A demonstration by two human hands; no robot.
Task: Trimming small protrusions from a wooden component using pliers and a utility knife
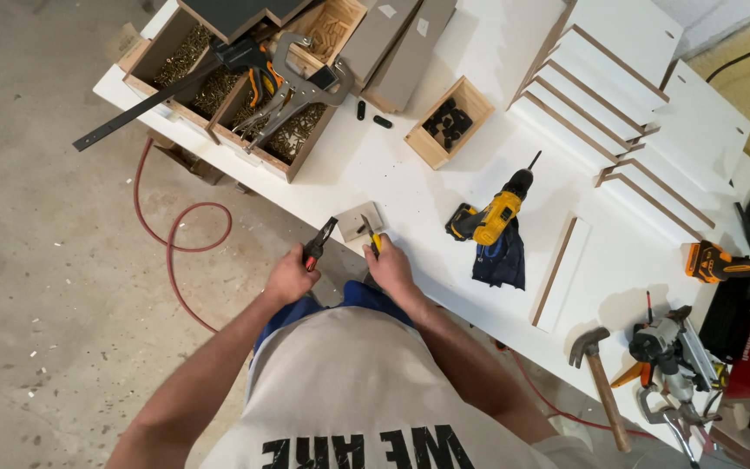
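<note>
At the near edge of the white workbench (444, 174), the left hand (290, 276) is closed around the red handles of a pair of pliers (319, 243), whose dark jaws point up and away from the body toward a small grey plate (360, 221) lying flat right at that edge. The right hand (390, 265) is closed on a yellow-handled tool (371, 238), its tip resting at the plate's near side; what kind of tool it is cannot be told. At the far left corner of the bench stands a divided wooden tray (219, 95); its compartments hold heaps of small brass-coloured screws, and one compartment (333, 28) at the back holds short pale wooden dowels. Across the tray lie a long black bar clamp (154, 100) and silver locking pliers (292, 87). Further right, toward the middle of the bench, a small open wooden box (449, 122) holds black pieces, with two loose black bits (371, 115) on the surface just beside it. A yellow cordless drill (492, 213) lies to the right of the hands. White panels (601, 78) are stacked along the far right side, and a hammer (599, 369) rests near the right end of the near edge.
</note>
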